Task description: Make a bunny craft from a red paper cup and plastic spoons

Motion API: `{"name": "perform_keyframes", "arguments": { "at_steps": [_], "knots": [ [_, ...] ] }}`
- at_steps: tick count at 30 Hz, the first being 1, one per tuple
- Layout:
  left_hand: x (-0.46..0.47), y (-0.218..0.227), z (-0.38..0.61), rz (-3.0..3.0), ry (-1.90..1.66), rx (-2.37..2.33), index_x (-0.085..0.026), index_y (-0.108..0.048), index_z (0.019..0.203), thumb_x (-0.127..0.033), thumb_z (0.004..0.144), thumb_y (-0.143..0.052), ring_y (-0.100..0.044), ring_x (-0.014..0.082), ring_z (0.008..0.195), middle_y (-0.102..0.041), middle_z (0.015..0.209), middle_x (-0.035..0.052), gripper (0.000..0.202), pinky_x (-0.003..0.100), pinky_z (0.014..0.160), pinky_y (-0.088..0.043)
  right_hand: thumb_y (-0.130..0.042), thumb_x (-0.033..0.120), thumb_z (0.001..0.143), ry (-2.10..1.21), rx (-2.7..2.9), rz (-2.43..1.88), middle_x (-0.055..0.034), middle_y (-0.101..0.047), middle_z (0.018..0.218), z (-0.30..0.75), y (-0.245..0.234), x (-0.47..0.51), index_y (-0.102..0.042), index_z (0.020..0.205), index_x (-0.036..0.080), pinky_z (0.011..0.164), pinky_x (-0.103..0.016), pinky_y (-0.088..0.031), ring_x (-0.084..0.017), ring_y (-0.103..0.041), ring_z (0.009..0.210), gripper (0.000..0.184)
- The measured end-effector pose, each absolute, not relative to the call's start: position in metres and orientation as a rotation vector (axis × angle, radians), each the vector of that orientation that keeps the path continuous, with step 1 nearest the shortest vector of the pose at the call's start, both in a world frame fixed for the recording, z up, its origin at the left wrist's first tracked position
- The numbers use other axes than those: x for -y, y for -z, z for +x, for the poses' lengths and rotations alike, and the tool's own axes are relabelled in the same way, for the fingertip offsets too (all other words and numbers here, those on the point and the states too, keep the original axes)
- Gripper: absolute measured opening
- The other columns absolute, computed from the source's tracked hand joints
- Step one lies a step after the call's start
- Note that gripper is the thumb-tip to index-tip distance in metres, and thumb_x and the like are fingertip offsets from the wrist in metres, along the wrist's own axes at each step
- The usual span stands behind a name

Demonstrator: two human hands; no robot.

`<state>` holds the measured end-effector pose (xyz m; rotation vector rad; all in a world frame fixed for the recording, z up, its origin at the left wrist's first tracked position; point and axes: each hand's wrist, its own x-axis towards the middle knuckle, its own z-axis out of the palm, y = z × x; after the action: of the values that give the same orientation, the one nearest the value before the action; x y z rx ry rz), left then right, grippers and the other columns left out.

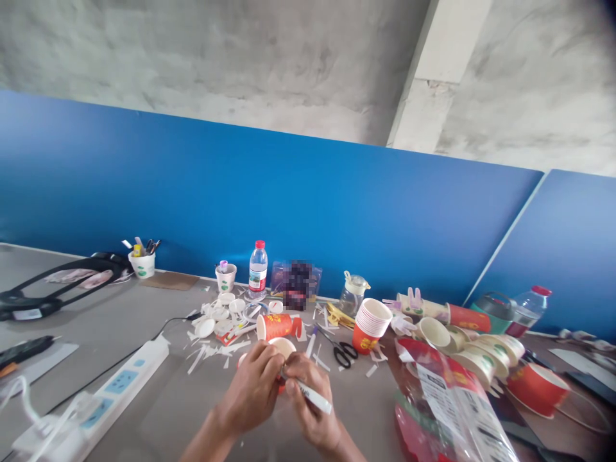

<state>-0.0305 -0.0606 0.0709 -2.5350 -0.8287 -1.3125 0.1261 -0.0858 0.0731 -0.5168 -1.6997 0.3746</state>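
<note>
Close to the front of the table, my left hand [255, 389] is closed around a red paper cup [283, 346]. Its pale rim shows above my fingers, and most of its wall is hidden. My right hand [314, 399] grips a white pen [315, 396] with dark lettering, its tip end pointing toward the cup and partly covered by fingers. Just beyond, another red paper cup [274, 326] lies on its side. Black-handled scissors [344, 353] and a light pen [312, 341] rest to the right, near a stack of red paper cups [370, 324].
Paper scraps and white discs [220, 313] litter the table's middle. A water bottle [258, 271] and a glass jug [353, 294] stand behind. A power strip [122, 385] lies left. Plastic packaging [447, 404] and several tipped cups [474, 366] crowd the right. A blue partition [269, 192] borders the back.
</note>
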Motion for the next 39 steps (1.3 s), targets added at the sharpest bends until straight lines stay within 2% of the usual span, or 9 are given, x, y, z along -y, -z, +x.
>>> {"name": "perform_keyframes", "arguments": {
  "at_steps": [10, 19, 23, 26, 28, 31, 34, 37, 39],
  "knots": [
    [0.059, -0.072, -0.033, -2.565, 1.355, 0.780, -0.021, -0.052, 0.090, -0.007, 0.092, -0.043, -0.053, 0.0213, 0.078, -0.065, 0.082, 0.0050, 0.017, 0.033, 0.072, -0.048, -0.046, 0.035, 0.102, -0.398, 1.710, -0.499, -0.0062, -0.069, 0.083, 0.121, -0.068, 0.083, -0.066, 0.100, 0.025, 0.072, -0.033, -0.055, -0.020, -0.066, 0.078, 0.023],
    [0.046, -0.067, -0.048, -2.462, 1.438, 0.803, -0.022, -0.055, 0.092, -0.008, 0.093, -0.042, -0.057, 0.0181, 0.070, -0.065, 0.079, 0.0026, 0.019, 0.029, 0.065, -0.049, -0.049, 0.031, 0.101, -0.407, 1.709, -0.485, -0.0050, -0.070, 0.083, 0.124, -0.076, 0.088, -0.068, 0.102, 0.028, 0.081, -0.036, -0.056, -0.021, -0.067, 0.080, 0.020],
    [0.042, -0.069, -0.059, -2.300, 1.602, 0.961, -0.022, -0.058, 0.110, -0.008, 0.094, -0.039, -0.064, 0.0212, 0.091, -0.068, 0.097, 0.0074, 0.028, 0.034, 0.079, -0.054, -0.050, 0.034, 0.100, -0.496, 1.617, -0.554, -0.0054, -0.068, 0.082, 0.134, -0.070, 0.081, -0.068, 0.099, 0.025, 0.070, -0.032, -0.054, -0.020, -0.066, 0.076, 0.020],
    [0.045, -0.071, -0.057, -2.374, 1.601, 0.975, -0.022, -0.055, 0.125, -0.013, 0.095, -0.044, -0.060, 0.0255, 0.116, -0.065, 0.120, 0.0120, 0.033, 0.041, 0.093, -0.053, -0.052, 0.036, 0.099, -0.545, 1.575, -0.589, -0.0046, -0.067, 0.081, 0.138, -0.066, 0.074, -0.069, 0.094, 0.023, 0.064, -0.029, -0.052, -0.018, -0.063, 0.070, 0.021],
    [0.048, -0.072, -0.053, -2.495, 1.500, 0.918, -0.024, -0.056, 0.126, -0.014, 0.095, -0.046, -0.055, 0.0267, 0.123, -0.066, 0.123, 0.0106, 0.034, 0.047, 0.104, -0.047, -0.053, 0.036, 0.098, -0.535, 1.622, -0.596, -0.0044, -0.068, 0.082, 0.139, -0.065, 0.072, -0.069, 0.093, 0.023, 0.066, -0.030, -0.052, -0.018, -0.064, 0.072, 0.021],
    [0.052, -0.077, -0.047, -2.650, 1.346, 0.894, -0.024, -0.062, 0.109, -0.014, 0.096, -0.045, -0.061, 0.0240, 0.108, -0.072, 0.102, 0.0053, 0.024, 0.051, 0.110, -0.040, -0.053, 0.035, 0.097, -0.514, 1.698, -0.589, -0.0045, -0.070, 0.084, 0.136, -0.064, 0.072, -0.069, 0.095, 0.024, 0.070, -0.031, -0.051, -0.018, -0.065, 0.076, 0.019],
    [0.056, -0.083, -0.042, -2.747, 1.298, 0.927, -0.022, -0.061, 0.090, -0.012, 0.097, -0.037, -0.061, 0.0195, 0.083, -0.068, 0.083, 0.0028, 0.027, 0.043, 0.097, -0.048, -0.054, 0.036, 0.096, -0.513, 1.676, -0.608, -0.0039, -0.069, 0.081, 0.135, -0.061, 0.072, -0.068, 0.094, 0.023, 0.066, -0.029, -0.050, -0.018, -0.063, 0.072, 0.019],
    [0.058, -0.088, -0.039, -2.765, 1.299, 0.924, -0.021, -0.062, 0.093, -0.012, 0.097, -0.034, -0.059, 0.0195, 0.076, -0.067, 0.080, 0.0042, 0.029, 0.035, 0.080, -0.050, -0.056, 0.039, 0.095, -0.567, 1.618, -0.613, -0.0038, -0.067, 0.079, 0.137, -0.059, 0.071, -0.068, 0.089, 0.022, 0.064, -0.029, -0.050, -0.017, -0.062, 0.070, 0.021],
    [0.060, -0.090, -0.038, -2.761, 1.284, 0.931, -0.021, -0.062, 0.097, -0.012, 0.097, -0.034, -0.060, 0.0194, 0.075, -0.069, 0.083, 0.0052, 0.029, 0.033, 0.075, -0.049, -0.058, 0.041, 0.094, -0.607, 1.602, -0.603, -0.0039, -0.066, 0.079, 0.138, -0.060, 0.071, -0.068, 0.086, 0.022, 0.065, -0.030, -0.051, -0.018, -0.063, 0.070, 0.023]
  ]
}}
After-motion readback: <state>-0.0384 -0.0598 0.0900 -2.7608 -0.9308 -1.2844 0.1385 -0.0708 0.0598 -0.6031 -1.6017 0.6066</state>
